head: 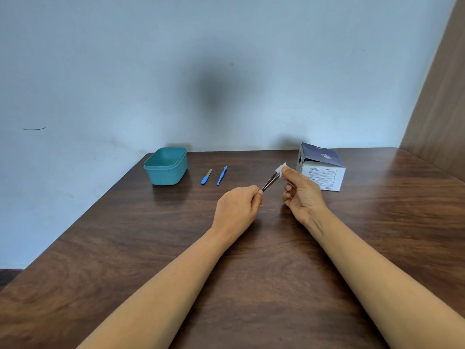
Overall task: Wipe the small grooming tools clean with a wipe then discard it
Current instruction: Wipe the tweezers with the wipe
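on the brown wooden table (125,248), far right, sits a white and navy box (323,176), flap open. far left is a teal tub (166,170), nothing visible inside. mid table, both hands are raised just above the surface. the left hand (236,210) has its fingers curled, pinching the near end of the dark tweezers (269,182). the right hand (302,192) pinches the wipe around the tweezers' far tips with thumb and forefinger, other fingers loosely curled. 2 blue-handled tools lie side by side between tub and hands: a file (206,176) and a thin pusher (222,175), apart from each other. the white wipe (279,169) is small and bunched at the tweezer tips. progress guess: 1 of 3 tools being wiped now; cannot tell if the 2 blue ones are done. discarding not yet done, likely into the tub.
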